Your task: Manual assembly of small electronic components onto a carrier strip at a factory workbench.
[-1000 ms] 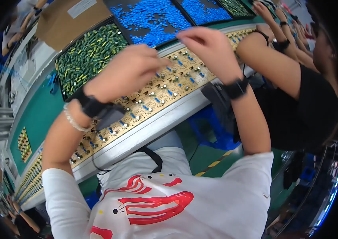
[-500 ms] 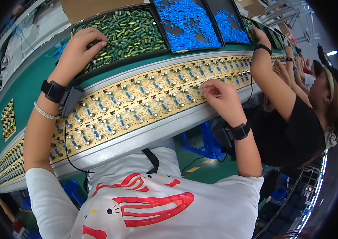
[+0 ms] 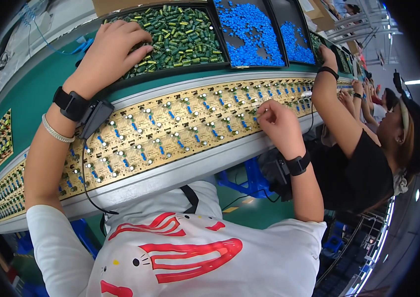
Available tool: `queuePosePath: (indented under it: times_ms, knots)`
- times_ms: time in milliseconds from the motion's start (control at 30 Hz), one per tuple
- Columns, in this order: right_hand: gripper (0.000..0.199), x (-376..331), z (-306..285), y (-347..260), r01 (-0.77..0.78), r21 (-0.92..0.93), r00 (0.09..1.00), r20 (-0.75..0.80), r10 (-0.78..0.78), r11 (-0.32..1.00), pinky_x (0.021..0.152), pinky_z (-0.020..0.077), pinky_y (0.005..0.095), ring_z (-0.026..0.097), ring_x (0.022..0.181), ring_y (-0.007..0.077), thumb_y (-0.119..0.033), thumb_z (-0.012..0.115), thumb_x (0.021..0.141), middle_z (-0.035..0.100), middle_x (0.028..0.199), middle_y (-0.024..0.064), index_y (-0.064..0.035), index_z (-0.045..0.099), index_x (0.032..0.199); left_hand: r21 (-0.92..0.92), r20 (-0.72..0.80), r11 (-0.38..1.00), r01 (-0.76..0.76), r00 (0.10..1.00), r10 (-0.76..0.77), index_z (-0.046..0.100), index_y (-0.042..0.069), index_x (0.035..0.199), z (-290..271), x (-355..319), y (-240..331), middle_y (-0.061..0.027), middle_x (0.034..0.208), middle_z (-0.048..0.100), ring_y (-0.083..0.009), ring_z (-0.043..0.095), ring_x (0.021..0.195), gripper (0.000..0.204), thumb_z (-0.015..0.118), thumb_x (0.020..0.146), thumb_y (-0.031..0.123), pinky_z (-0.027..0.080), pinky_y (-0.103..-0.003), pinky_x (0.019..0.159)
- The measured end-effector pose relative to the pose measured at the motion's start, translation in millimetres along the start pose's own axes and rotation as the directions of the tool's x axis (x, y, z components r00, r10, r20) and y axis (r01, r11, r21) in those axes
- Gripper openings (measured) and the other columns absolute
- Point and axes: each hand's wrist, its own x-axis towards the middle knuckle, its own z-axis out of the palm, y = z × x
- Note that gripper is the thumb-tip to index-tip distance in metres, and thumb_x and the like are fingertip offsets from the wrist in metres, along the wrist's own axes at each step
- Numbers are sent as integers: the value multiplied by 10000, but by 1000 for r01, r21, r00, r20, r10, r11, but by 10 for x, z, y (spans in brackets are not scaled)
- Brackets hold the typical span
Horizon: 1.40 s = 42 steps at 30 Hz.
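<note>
My left hand [image 3: 111, 52] reaches into the black tray of green cylindrical components [image 3: 180, 32], fingers curled down among them. My right hand [image 3: 279, 126] rests on the long tan circuit board panel [image 3: 170, 131], thumb and fingers pinched on a small green component at the board's surface. The panel carries rows of blue and silver parts. Both wrists wear black bands; a black box with a cable hangs at the left wrist.
Trays of blue components [image 3: 247, 29] stand to the right of the green one. A co-worker in a black shirt [image 3: 363, 168] stands at my right, a hand [image 3: 326, 52] reaching into a far tray. A small board [image 3: 3, 136] lies on the green belt at left.
My left hand has gone up from the board into the green tray. My right hand has come down onto the board and shifted right along it.
</note>
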Motion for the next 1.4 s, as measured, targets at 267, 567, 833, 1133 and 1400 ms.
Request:
queuePosePath:
  times_ms: [267,567,833,1133,1400]
  knots:
    - [129,-36,21,-53,33,-46,999,-38,-35,998,604,472,261,603,635,127,25,628,812,634,701,48,-13,632,935,-94,109,996,-2,994,12,710,78,981,-99,-14,-112,-56,967,639,-254,575,1057,147,633,939,196,396,-402,986]
    - [118,-23,21,-57,36,-59,999,-13,-37,998,628,491,269,619,651,142,27,624,812,634,705,57,-8,614,924,120,-34,982,-147,988,152,699,70,919,-148,63,28,-36,891,623,-237,578,1015,100,656,898,157,409,-401,972]
    - [115,-24,45,-30,142,-122,989,-20,-146,982,630,494,294,622,645,189,21,640,818,632,705,78,-7,613,926,-201,-22,971,-126,992,124,688,48,946,-308,117,453,-93,829,635,-297,595,883,97,648,860,68,442,-429,833]
    - [167,452,-161,-509,396,-140,906,-103,-411,908,654,490,352,638,749,250,-163,685,891,631,807,127,-8,637,935,-499,360,861,98,927,103,698,86,944,-329,48,861,-67,890,664,-269,615,934,113,689,835,60,432,-414,924]
    - [186,1437,413,-964,584,-360,792,58,-607,728,837,525,455,655,987,352,-149,686,838,687,983,153,-50,688,995,-585,365,802,122,922,126,764,102,967,-319,140,980,-43,954,674,-241,594,941,204,764,767,63,473,-362,867]
